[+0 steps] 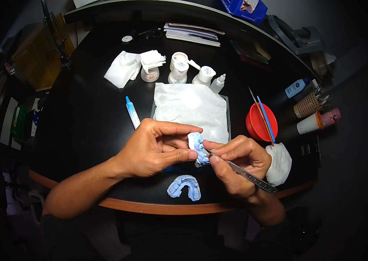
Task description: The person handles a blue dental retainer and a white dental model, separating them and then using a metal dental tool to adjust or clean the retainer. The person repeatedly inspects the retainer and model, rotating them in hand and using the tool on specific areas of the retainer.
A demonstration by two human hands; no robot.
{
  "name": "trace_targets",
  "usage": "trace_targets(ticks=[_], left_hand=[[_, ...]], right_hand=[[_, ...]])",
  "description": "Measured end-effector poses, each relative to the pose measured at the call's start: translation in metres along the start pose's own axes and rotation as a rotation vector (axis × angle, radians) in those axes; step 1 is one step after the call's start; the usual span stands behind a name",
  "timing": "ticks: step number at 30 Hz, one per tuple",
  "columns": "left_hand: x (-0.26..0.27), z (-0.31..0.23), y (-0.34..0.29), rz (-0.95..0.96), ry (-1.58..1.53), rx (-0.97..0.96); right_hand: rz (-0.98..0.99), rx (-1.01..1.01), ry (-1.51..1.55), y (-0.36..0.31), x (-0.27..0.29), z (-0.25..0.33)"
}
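My left hand [155, 148] pinches a small pale-blue dental cast [198, 148] between thumb and fingers, over the front of the black table [88, 126]. My right hand [236, 163] grips a slim metal instrument [249, 176] like a pen, its tip touching the cast. A second blue arch-shaped dental cast [184, 187] lies on the table just below both hands, near the wooden front edge.
A white tissue on a glass slab [191, 106] lies behind the hands. A blue-tipped syringe [132, 112] lies to its left, and small white jars and bottles [178, 68] behind. On the right are a red bowl [260, 123] with brushes, a crumpled tissue [278, 162] and cups.
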State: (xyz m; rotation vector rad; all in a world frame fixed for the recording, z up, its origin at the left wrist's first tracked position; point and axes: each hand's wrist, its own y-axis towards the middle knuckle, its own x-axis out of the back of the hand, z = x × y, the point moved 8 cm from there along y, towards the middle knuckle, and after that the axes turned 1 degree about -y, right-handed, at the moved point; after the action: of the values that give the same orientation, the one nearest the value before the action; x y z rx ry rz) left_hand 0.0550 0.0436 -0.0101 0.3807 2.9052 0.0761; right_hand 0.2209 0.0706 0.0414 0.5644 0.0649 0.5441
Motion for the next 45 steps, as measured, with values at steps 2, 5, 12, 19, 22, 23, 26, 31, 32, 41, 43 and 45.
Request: trace_targets(ticks=[2,5,12,19,22,23,26,31,32,41,43,45], left_hand=[[0.0008,-0.0017,0.0004,0.002,0.022,-0.012],[0.0019,0.0005,0.0009,-0.009,0.063,-0.008],[0.0032,-0.0014,0.0006,-0.045,0.097,-0.026],[0.0044,0.0000,0.0000,-0.062,0.078,-0.029],[0.0046,-0.0012,0.0006,-0.049,0.105,-0.034],[0.0044,-0.0016,0.0005,-0.049,0.104,-0.033],[0.0044,-0.0024,0.0005,-0.053,0.122,-0.029],[0.0038,0.0004,0.0003,-0.056,0.114,-0.021],[0.0038,0.0008,0.0002,-0.054,0.113,-0.020],[0.0030,0.0006,0.0007,-0.045,0.112,-0.015],[0.0012,-0.0008,0.0010,-0.020,0.082,-0.055],[0.0002,-0.0015,0.0009,-0.013,0.047,-0.049]], right_hand=[[-0.003,0.001,0.000,0.0001,-0.0004,-0.0010],[-0.003,-0.001,0.006,0.0004,0.0004,-0.0013],[0.004,-0.043,0.003,-0.0013,0.0001,-0.0048],[0.021,-0.024,0.001,-0.0006,-0.0003,-0.0044],[0.034,-0.006,-0.030,0.0010,-0.0014,-0.0019],[0.033,-0.004,-0.033,0.0013,-0.0014,-0.0016],[0.036,0.012,-0.042,0.0017,-0.0018,-0.0011],[0.047,0.034,-0.062,0.0027,-0.0008,0.0006],[0.058,0.040,-0.072,0.0034,-0.0018,0.0015],[0.082,0.049,-0.052,0.0054,-0.0016,0.0037],[0.067,0.032,-0.028,0.0049,-0.0015,0.0029],[0.037,0.016,0.004,0.0038,-0.0004,0.0013]])
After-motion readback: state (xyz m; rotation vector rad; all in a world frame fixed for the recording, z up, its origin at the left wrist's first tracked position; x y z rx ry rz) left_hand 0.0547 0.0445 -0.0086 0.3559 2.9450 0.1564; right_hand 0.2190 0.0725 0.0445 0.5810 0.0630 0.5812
